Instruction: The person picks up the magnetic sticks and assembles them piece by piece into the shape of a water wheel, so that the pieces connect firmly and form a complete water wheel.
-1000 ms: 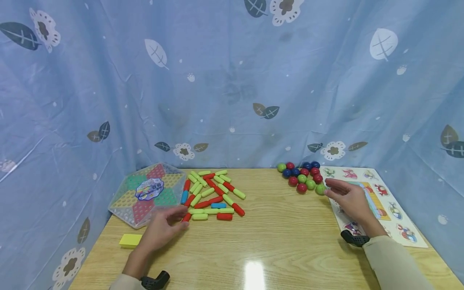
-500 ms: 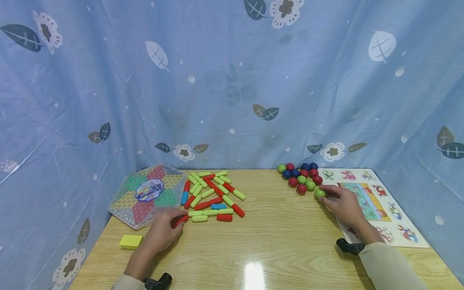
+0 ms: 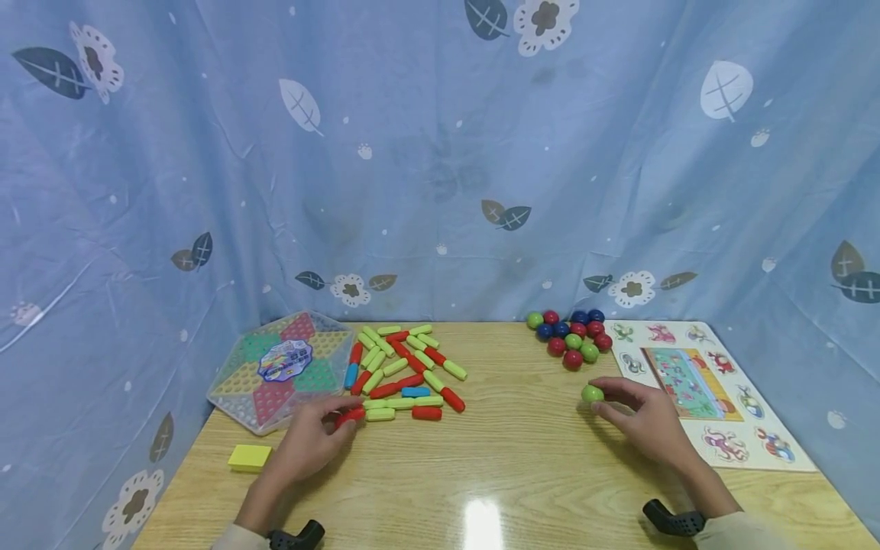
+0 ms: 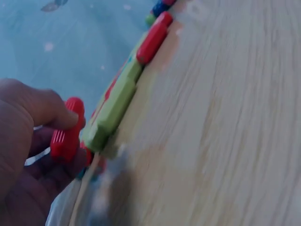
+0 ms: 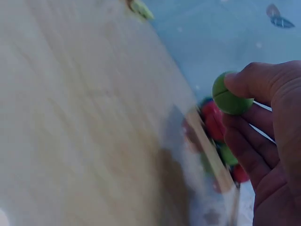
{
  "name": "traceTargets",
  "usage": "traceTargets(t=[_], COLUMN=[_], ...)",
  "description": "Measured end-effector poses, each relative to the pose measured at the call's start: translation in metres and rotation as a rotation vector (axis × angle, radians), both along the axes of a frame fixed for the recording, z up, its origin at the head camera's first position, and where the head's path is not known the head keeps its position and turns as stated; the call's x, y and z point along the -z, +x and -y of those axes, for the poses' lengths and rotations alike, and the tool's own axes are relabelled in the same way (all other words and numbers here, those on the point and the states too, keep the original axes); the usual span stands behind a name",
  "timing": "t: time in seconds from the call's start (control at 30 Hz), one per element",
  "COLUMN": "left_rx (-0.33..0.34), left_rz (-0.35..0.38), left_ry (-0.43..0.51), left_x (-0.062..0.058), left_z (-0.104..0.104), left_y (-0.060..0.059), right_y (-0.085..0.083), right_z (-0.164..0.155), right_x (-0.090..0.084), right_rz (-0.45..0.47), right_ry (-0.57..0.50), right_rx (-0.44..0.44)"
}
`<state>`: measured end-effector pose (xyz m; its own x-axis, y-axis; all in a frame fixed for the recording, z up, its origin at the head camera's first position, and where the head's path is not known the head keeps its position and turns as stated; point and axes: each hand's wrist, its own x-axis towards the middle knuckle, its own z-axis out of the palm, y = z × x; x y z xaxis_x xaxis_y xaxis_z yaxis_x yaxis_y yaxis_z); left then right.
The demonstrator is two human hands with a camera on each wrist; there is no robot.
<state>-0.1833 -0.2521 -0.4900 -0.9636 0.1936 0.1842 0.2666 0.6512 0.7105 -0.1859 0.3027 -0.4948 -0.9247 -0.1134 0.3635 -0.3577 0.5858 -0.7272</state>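
Green ball (image 3: 592,394) sits pinched in your right hand (image 3: 642,424), lifted clear of the ball cluster (image 3: 571,334). Your left hand (image 3: 311,441) pinches a red peg (image 3: 350,415) at the pile's near edge, so each grip isolates one piece.

The worktop (image 3: 509,458) stands against a curtain (image 3: 440,191) that closes it in at the back and on both sides. At its back left lies a six-sided game board (image 3: 282,370), with a small block (image 3: 249,457) before it near the front left edge. Just right of the board lies a heap of pegs (image 3: 406,370). The left hand (image 3: 309,443) holds one peg (image 3: 349,416) at the heap's near left corner. At the back right sits a cluster of balls (image 3: 571,336), with a puzzle board (image 3: 708,389) to its right. The right hand (image 3: 646,424) holds a ball (image 3: 592,394) before the cluster, left of the puzzle board.
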Motion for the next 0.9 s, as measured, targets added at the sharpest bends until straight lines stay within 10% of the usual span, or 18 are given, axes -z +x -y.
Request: traceTargets(t=[0.5,0.9], left_rx=[0.433,0.479], left_rz=[0.183,0.173], left_ry=[0.22,0.193], left_x=[-0.002,0.009], left_z=[-0.091,-0.134], left_y=[0.012,0.013], right_y=[0.029,0.034], right_z=[0.071,0.108], right_x=[0.019,0.022], right_rz=[0.177,0.258], right_ry=[-0.315,-0.344], right_rx=[-0.278,-0.382])
